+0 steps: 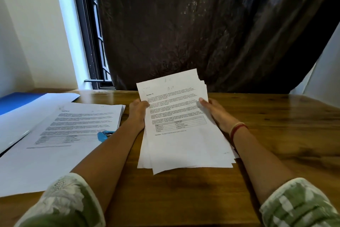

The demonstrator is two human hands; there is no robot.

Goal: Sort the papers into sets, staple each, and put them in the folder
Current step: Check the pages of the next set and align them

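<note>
Fingers [143,103] of left hand [137,116] and right hand [218,114] pinch the papers [184,145] by their sides, long axis 12-to-6, stapler [103,136] at 9 o'clock.

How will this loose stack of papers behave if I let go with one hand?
Probably floppy: the stack of papers is thin sheets, gripped at both edges by the left hand and right hand. Likely to slide apart: its corners fan out unevenly.

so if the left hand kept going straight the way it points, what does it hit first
Likely the dark curtain behind the far edge of the table. The left hand, gripping the paper stack, points that way, and nothing else shows in that line. Depth is unclear.
</note>
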